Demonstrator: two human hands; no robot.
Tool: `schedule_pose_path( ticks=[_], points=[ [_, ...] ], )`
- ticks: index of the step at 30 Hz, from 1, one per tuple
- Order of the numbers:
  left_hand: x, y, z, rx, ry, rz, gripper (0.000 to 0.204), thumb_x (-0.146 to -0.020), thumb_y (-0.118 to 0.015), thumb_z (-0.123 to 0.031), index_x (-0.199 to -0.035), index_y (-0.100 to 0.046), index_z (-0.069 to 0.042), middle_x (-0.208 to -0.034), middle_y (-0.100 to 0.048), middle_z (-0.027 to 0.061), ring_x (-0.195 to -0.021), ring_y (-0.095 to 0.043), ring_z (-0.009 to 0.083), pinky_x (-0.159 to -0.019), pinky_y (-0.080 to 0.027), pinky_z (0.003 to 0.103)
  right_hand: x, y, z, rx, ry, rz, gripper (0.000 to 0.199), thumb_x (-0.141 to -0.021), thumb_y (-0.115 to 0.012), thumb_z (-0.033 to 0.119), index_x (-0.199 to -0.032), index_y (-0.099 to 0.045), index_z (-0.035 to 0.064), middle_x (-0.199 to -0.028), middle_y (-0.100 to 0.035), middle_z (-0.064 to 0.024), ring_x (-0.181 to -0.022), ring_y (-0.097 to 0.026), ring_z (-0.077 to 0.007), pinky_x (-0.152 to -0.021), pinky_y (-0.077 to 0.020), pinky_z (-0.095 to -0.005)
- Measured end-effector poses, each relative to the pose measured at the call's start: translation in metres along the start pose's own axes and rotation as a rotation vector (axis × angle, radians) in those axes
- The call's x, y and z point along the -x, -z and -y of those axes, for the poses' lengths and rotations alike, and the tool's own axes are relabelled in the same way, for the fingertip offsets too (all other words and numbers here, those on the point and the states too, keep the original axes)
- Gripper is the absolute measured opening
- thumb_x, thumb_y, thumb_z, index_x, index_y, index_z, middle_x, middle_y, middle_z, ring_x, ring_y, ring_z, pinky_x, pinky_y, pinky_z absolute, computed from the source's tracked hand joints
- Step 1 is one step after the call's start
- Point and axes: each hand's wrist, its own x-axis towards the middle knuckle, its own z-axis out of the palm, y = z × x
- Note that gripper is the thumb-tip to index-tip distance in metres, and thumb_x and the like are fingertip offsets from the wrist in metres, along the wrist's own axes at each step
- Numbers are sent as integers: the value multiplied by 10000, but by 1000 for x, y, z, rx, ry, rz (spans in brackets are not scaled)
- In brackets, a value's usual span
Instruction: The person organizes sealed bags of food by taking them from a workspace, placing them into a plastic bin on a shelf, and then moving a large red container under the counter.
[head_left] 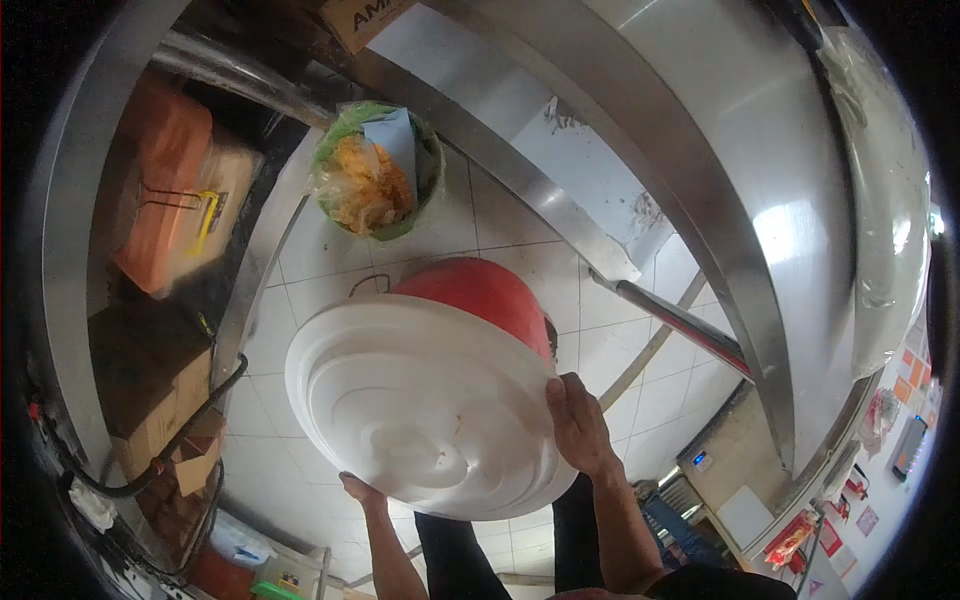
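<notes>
A large round white plastic lid (430, 400) with raised rings is tilted in front of me, and both my hands grip its rim. My left hand (362, 489) is at the lid's near left edge, only partly visible, with the fingers hidden beneath. On the right edge, my right hand (580, 425) is closed over the rim, thumb and fingers on either side. Behind the lid stands a red tub (485, 300), mostly covered from view by it; what is inside the tub cannot be seen. A thin wire handle (370, 283) shows at the tub's left.
Beyond the tub, a green-lined bin (425, 205) holds yellowish scraps and plastic. Steel counter edges (700, 190) curve along the right. On the left, a shelf carries an orange container (165, 180) and cardboard boxes (175, 410). White floor tiles (260, 350) lie below. A pipe (680, 330) crosses at right.
</notes>
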Motion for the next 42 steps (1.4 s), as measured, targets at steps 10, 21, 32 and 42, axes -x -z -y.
schedule_pose_path(
  ticks=[10,21,32,42],
  points=[
    [104,-98,66,56,-213,444,540,-987,-325,-380,-1349,-477,-9,-1278,-569,164,-1113,-603,329,-931,-540,472,-1,60,65,255,52,-106,464,-1031,-393,404,-1105,-547,-28,-931,-638,-308,-913,-603,-505,-770,-447,-541],
    [177,-255,89,647,80,403,493,-990,-350,-316,-1323,-498,16,-1261,-586,153,-1148,-589,311,-955,-521,467,-77,127,38,626,338,-344,468,-1028,-437,354,-1320,-500,-6,-1168,-581,-250,-1018,-598,-361,-890,-466,-447],
    [335,-316,45,472,32,89,349,-1015,-404,-253,-1243,-531,-20,-1102,-598,80,-1016,-632,243,-883,-559,408,-100,163,13,704,234,-340,483,-1045,-385,301,-1405,-386,-22,-1340,-428,-271,-1188,-472,-411,-995,-377,-516],
    [375,-369,80,-90,-54,185,602,-1039,-363,-493,-1434,-254,-52,-1395,-370,92,-1336,-361,250,-1140,-287,420,-3,107,-16,920,131,-664,512,-1061,-337,253,-1481,-282,-35,-1496,-289,-289,-1343,-359,-457,-1090,-296,-579]
  ],
)
